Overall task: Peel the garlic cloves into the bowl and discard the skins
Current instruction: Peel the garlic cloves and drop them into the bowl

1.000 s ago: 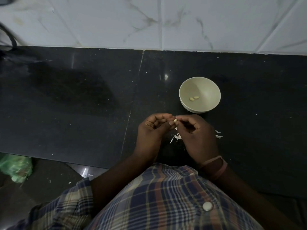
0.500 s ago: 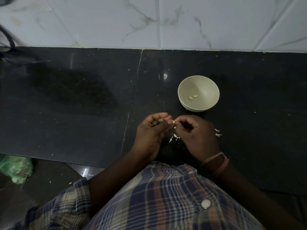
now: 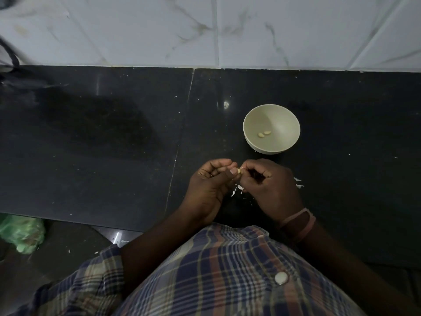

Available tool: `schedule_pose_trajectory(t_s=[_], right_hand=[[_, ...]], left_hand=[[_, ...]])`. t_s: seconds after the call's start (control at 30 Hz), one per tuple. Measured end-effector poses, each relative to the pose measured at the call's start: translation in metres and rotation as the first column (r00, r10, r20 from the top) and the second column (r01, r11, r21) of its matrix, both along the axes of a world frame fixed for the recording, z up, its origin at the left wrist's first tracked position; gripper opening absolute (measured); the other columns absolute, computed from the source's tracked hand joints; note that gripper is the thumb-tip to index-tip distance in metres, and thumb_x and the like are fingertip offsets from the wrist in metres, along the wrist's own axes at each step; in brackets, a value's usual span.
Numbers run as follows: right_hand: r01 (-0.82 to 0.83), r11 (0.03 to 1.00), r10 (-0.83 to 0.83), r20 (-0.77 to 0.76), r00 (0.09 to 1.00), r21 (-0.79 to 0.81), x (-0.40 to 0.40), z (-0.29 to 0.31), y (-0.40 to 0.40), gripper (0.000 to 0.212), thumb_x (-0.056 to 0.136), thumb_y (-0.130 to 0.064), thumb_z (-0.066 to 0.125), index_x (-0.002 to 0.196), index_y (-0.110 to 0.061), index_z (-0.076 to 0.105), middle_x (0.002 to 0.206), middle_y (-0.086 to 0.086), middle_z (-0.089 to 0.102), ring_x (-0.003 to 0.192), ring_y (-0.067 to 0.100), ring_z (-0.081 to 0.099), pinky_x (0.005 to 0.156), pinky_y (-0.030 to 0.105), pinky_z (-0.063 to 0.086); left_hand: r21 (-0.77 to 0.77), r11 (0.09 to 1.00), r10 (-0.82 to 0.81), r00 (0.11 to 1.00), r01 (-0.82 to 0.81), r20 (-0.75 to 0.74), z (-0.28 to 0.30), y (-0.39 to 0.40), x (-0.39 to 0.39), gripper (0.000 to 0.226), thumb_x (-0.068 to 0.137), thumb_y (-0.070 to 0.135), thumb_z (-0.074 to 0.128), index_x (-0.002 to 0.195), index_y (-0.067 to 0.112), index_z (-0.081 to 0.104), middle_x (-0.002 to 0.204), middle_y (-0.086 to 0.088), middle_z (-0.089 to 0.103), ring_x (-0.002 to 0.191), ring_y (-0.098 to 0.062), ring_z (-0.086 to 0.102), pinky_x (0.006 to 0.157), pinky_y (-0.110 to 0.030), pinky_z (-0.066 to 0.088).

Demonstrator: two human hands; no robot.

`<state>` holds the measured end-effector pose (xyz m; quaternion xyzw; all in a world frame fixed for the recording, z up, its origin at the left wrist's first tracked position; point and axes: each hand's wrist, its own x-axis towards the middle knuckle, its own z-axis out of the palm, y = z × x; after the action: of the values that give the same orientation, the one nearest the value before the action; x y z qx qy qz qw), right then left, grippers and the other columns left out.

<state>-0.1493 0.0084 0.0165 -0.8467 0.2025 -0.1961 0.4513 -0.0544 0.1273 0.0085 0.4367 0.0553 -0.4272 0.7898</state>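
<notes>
Pinching one garlic clove (image 3: 238, 171) between curled left hand (image 3: 210, 187) and right hand (image 3: 271, 188), fingertips meeting just in front of the bowl (image 3: 250, 119), over scattered skins (image 3: 237, 190).

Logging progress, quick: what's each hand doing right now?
Left hand: fingers curled, pinching the garlic clove.
Right hand: fingers curled, fingertips pinching the same clove.

Home kitchen. Black stone counter (image 3: 91, 144) across the middle of the frame, white marble-look wall tiles (image 3: 136, 30) along the top. Small bowl (image 3: 282, 117) right of centre holds peeled garlic (image 3: 264, 133).
</notes>
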Motion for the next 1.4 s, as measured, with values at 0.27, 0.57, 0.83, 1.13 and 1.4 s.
schedule_pose_trajectory(t_s=[0.27,0.57,0.83,1.13,1.4], right_hand=[[0.059,0.998,-0.059,-0.011,0.998,0.012,0.0033,-0.004,0.0022,0.009,0.081,-0.007,0.074,0.084,-0.014,0.069,0.082,-0.004,0.065,0.073,0.008,0.06,0.066,0.024,0.05],[0.092,0.996,-0.092,-0.014,0.996,-0.009,0.0042,-0.0068,0.0047,0.008,0.086,-0.008,0.072,0.091,-0.012,0.067,0.089,-0.002,0.064,0.077,0.008,0.06,0.068,0.021,0.049],[0.047,0.999,-0.047,-0.011,0.999,-0.021,0.0003,-0.0063,0.0064,0.016,0.085,-0.008,0.075,0.1,-0.013,0.069,0.093,-0.004,0.063,0.081,0.003,0.06,0.069,0.007,0.045],[-0.035,0.976,0.034,-0.004,0.999,-0.214,-0.0009,-0.0096,0.0007,0.007,0.095,-0.006,0.063,0.096,-0.009,0.07,0.093,0.002,0.063,0.083,0.013,0.06,0.076,0.03,0.049],[-0.046,0.977,0.028,-0.087,0.996,-0.206,0.0024,-0.009,0.0013,0.006,0.095,-0.013,0.06,0.099,-0.014,0.064,0.099,0.0,0.059,0.084,0.014,0.058,0.073,0.036,0.052]], left_hand=[[0.057,0.997,-0.053,0.998,0.055,-0.036,0.0019,-0.0009,0.0054,0.023,0.089,-0.009,0.06,0.106,0.004,0.067,0.101,-0.011,0.076,0.093,-0.017,0.074,0.077,-0.024,0.06],[0.057,0.995,-0.075,0.994,0.08,-0.083,0.0073,-0.0036,0.0066,0.019,0.095,-0.006,0.056,0.109,0.002,0.066,0.1,-0.012,0.075,0.093,-0.018,0.074,0.084,-0.027,0.061],[0.05,0.997,-0.05,0.986,0.058,-0.158,0.0057,-0.0027,0.009,0.018,0.096,-0.005,0.056,0.108,0.004,0.065,0.098,-0.01,0.074,0.09,-0.017,0.074,0.073,-0.022,0.06],[0.057,0.998,-0.032,0.992,0.039,-0.123,0.0047,-0.0032,0.0037,0.018,0.094,-0.006,0.055,0.105,0.004,0.065,0.097,-0.011,0.073,0.088,-0.017,0.073,0.072,-0.024,0.06],[0.058,0.995,-0.079,0.993,0.084,-0.082,0.0037,-0.0025,0.0044,0.019,0.092,0.004,0.062,0.111,0.003,0.066,0.107,-0.016,0.073,0.096,-0.021,0.073,0.082,-0.029,0.06]])
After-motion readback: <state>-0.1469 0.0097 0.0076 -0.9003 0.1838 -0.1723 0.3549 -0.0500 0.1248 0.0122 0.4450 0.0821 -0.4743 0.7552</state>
